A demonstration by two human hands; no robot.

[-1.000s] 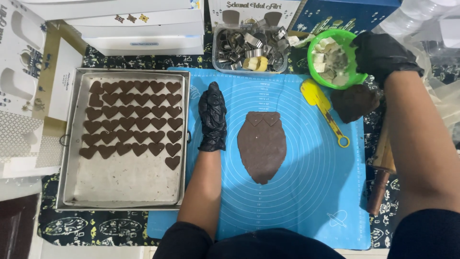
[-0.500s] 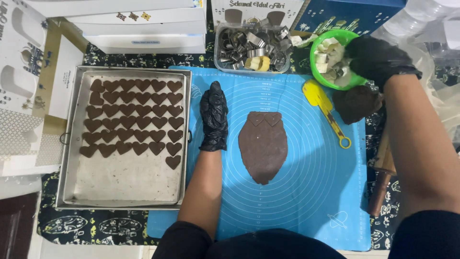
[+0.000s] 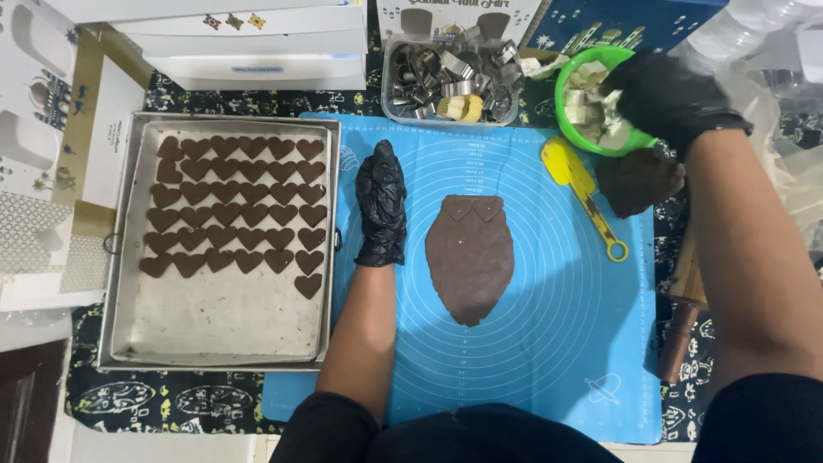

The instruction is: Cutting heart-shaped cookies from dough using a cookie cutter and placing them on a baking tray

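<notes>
A flat sheet of rolled brown dough (image 3: 470, 257) lies on the blue silicone mat (image 3: 549, 343), with two heart outlines pressed near its top. My left hand (image 3: 381, 206), in a black glove, rests flat on the mat just left of the dough, fingers together. At the far right, my right hand (image 3: 664, 94), also gloved in black, reaches into a green bowl (image 3: 567, 90) of pale pieces. A lump of brown dough (image 3: 639, 180) sits just below that hand.
A metal tray (image 3: 120, 283) on the left holds several rows of brown heart cookies (image 3: 236, 210). A clear box of metal cutters (image 3: 450, 77) stands behind the mat. A yellow scraper (image 3: 583, 193) lies right of the dough, and a wooden rolling pin (image 3: 681, 317) by the right edge.
My right hand has moved from the bowl's right rim over and into the green bowl. The left hand and the dough sheet have stayed put.
</notes>
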